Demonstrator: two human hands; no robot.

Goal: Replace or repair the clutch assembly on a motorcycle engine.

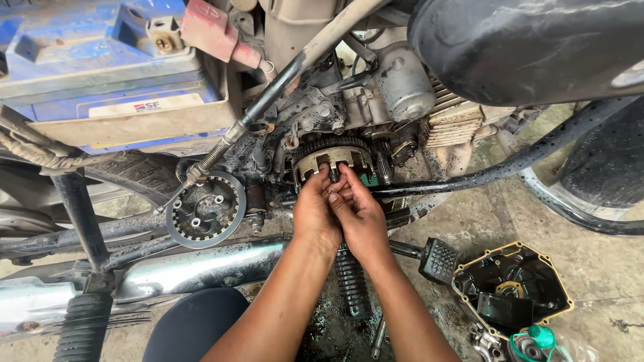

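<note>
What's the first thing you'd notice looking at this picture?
Two greasy hands, left hand and right hand, meet at the middle on a toothed clutch basket in the open engine. A blue battery sits top left, and a removed black engine cover lies bottom right.

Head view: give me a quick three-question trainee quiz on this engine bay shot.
1. True or false: both the left hand and the right hand are at the toothed clutch basket on the engine.
2. Which lies on the floor at lower right?
A. the blue battery
B. the black engine cover with a tan gasket edge
C. the round toothed plate
3. Fill in: the round toothed plate hangs to the ______ of the hands in the picture.

Key: 1 true; 2 B; 3 left
</note>
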